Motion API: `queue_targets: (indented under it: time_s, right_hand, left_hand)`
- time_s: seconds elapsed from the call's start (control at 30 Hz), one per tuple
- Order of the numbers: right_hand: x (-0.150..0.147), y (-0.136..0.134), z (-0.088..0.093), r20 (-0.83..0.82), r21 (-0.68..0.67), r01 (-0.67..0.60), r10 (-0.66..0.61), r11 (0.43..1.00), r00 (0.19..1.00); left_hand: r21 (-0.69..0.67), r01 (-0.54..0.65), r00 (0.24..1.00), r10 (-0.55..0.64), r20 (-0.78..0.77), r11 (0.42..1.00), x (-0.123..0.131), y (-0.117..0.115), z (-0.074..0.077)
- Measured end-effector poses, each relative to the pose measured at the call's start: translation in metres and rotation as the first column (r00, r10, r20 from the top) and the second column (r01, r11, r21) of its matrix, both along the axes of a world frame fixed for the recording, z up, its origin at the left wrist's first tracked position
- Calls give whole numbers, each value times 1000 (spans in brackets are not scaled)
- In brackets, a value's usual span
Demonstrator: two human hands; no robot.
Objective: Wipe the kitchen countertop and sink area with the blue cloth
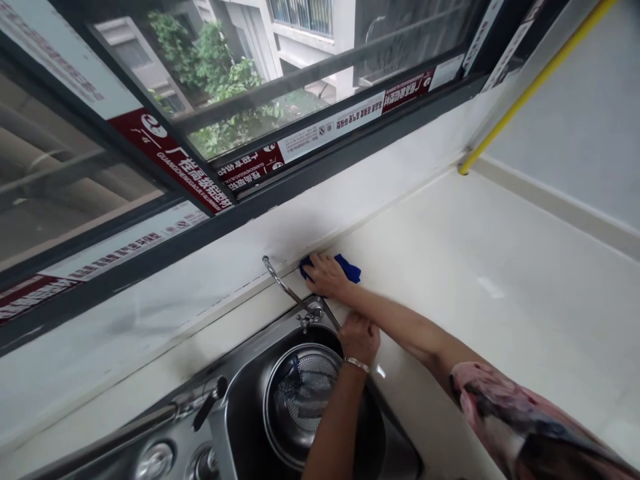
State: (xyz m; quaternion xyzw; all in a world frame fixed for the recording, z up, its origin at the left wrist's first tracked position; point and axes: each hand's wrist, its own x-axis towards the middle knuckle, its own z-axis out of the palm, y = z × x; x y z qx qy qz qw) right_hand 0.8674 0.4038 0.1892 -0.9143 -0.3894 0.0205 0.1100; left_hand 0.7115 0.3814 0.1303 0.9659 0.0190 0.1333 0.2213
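Note:
My right hand [327, 275] presses a blue cloth [349, 268] onto the pale countertop, in the corner by the wall behind the sink. Folds of the cloth stick out on both sides of the hand. Closer to me, my left hand [360, 339], with a bracelet at the wrist, is closed at the right rim of the steel sink [245, 407]. Its fingers curl under, so whatever they grip is hidden. My left forearm passes over the sink and covers part of a round perforated metal colander [290, 373] inside it.
A thin curved faucet [285, 283] rises at the sink's back corner, left of the cloth. A larger faucet [205, 400] lies over the sink's left part. Behind are a low wall and a dark window frame [310, 177]. A yellow pipe [530, 93] meets the countertop [450, 267] at the far right.

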Motion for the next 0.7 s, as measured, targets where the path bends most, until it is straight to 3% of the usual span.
queue_targets:
  time_s: [0.17,0.37,0.5,0.7]
  right_hand:
    - [3,-5,1,23,-11,-153,153,988,988]
    - [11,-11,-2,7,35,3,-4,999,1000]
    - [37,-56,-6,-4,34,106,-106,994,994]
    - [79,-137,-9,50,-11,358,-357,934,933]
  left_hand:
    - [17,41,981,-43,190,999,1,3,-2]
    - [-34,75,983,-68,169,997,-4,4,3]
    - [-127,86,993,-75,88,988,-7,2,7]
    - [-131,59,995,-47,88,990,-4,1,7]
